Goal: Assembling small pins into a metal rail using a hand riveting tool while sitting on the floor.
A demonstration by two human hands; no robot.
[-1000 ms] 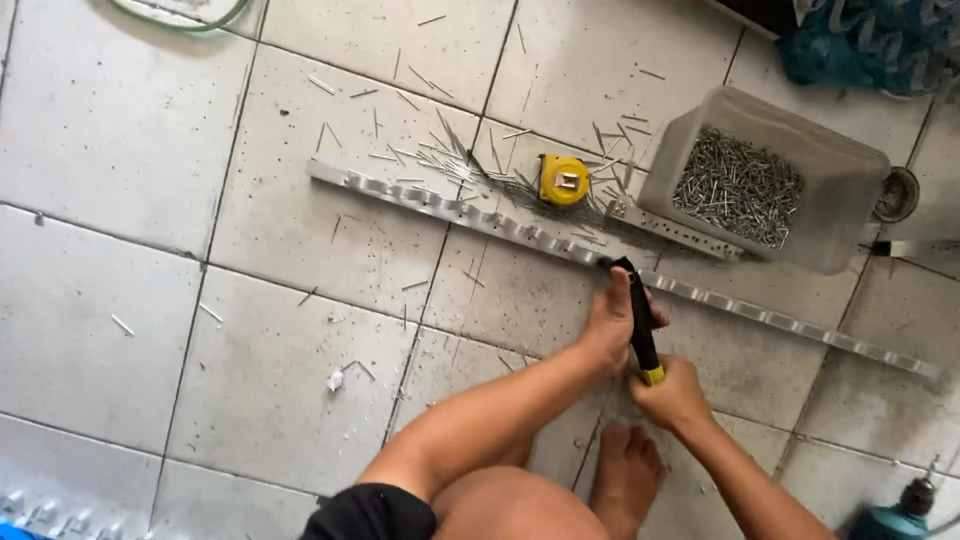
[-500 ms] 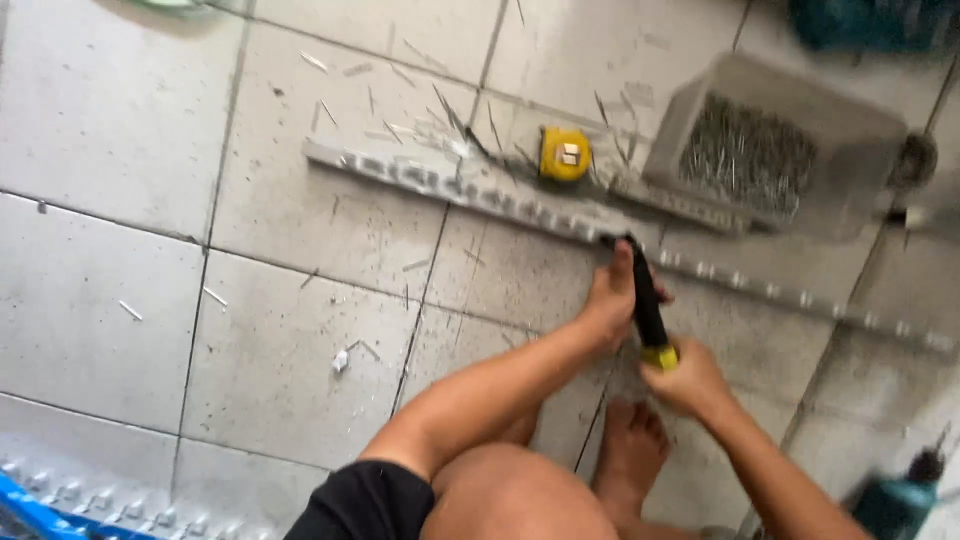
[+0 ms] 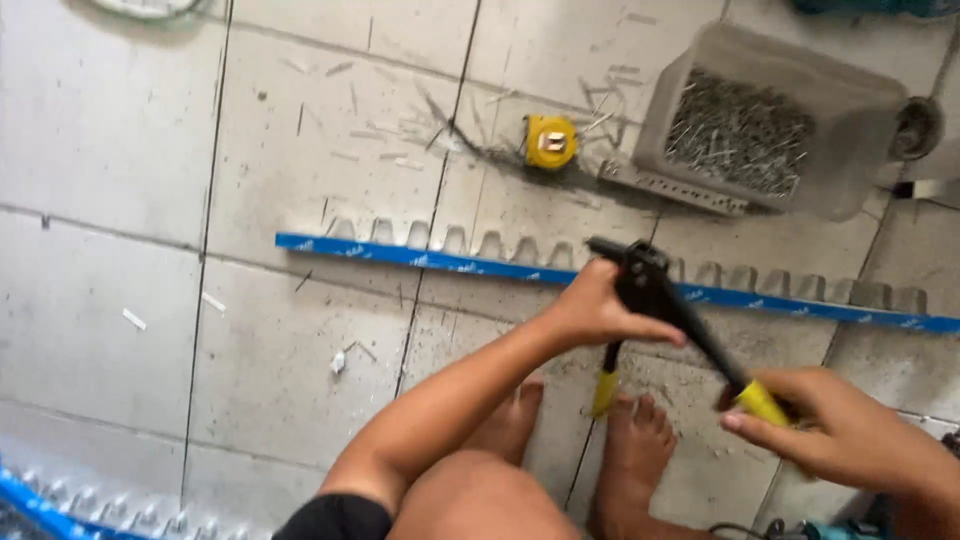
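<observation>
Fingers, left hand [image 3: 590, 310]: wrapped around the black head of the hand riveter [image 3: 660, 300], thumb side toward the rail; grip closed on the tool
Fingers, right hand [image 3: 835, 430]: curled around the yellow-tipped end of one riveter handle, holding it at the lower right
Hand riveter: black body with two long handles spread apart; one handle runs down and right into the right hand; the other hangs down from the head, its yellow grip [image 3: 604, 392] near the toes; the nose of the tool sits at the metal rail
Metal rail [image 3: 440, 255]: long strip lying across the floor from left to right, blue along its near edge, with a row of grey tabs standing along the far edge; the riveter head meets it a little right of the middle
Feet [image 3: 640, 460]: bare, on the tiles just below the tool; a knee fills the bottom centre
Tape measure [image 3: 551, 141]: yellow, lying on the floor beyond the rail, well apart from the hands
Plastic tub [image 3: 860, 120]: translucent, tilted, full of small grey rivets; upper right, beyond the rail; a short perforated strip lies against its near side
Floor [image 3: 120, 180]: pale tiles with dark joints, strewn with thin metal pins and scraps
Second rail [image 3: 60, 500]: blue-edged, at the lower left corner, partly out of view
</observation>
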